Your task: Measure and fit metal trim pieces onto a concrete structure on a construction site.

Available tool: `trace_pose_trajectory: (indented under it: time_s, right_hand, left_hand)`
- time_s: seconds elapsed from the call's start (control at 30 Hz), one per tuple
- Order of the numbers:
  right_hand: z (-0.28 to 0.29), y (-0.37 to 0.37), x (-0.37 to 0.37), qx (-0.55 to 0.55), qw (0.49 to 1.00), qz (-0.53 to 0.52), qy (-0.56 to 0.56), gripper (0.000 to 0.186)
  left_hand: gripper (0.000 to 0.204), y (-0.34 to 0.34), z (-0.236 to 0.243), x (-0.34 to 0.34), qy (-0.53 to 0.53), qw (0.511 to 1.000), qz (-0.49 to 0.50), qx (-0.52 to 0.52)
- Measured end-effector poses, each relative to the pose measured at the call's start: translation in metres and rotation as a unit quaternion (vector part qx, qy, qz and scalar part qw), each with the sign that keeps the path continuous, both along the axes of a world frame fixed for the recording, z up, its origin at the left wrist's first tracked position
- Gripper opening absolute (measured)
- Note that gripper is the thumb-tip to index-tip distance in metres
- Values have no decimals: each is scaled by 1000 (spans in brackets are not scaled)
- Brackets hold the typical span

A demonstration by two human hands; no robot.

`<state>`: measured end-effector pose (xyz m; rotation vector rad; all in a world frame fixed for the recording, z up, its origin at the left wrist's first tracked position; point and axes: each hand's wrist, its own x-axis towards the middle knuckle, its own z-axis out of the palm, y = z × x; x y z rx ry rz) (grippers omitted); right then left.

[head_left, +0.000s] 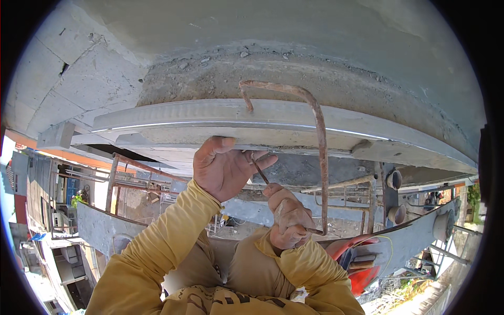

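Observation:
A long pale metal straightedge [210,114] lies along the edge of a rough mortar ledge. My left hand [223,167] is just below it, palm showing, thumb up by its lower edge and fingers reaching right, partly curled. They are beside the upper tip of a thin rusty rod [261,172]. My right hand [289,214] is closed around that rod lower down. A thicker bent rusty bar [319,142] hooks over the straightedge and drops to my right hand, where its lower end meets the fist. Whether rod and bar are one piece is hidden by the fist.
Grey wet-looking plaster [294,23] covers the surface ahead, with pale blocks [68,79] at left. Scaffold rails [149,170] and grey planks [105,223] surround me, high above the ground. A red container [362,283] with tools is at my right.

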<state>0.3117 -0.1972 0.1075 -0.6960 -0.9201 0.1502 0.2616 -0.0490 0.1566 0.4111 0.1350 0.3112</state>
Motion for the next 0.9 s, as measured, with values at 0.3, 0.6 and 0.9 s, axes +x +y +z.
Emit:
trace_pose_trajectory:
  time_s: [0.3,0.6,0.9]
  right_hand:
    - [-6,8,1,8,1000,-18,19,61]
    - [-4,9,9,19,1000,-17,5,58]
    - [-19,17,13,50,996,26,-63,41]
  left_hand:
    - [51,2,-7,-1,2,1000,-1,11]
    - [54,3,-16,5,-31,999,-16,36]
    - [58,6,-14,2,-38,997,-7,69]
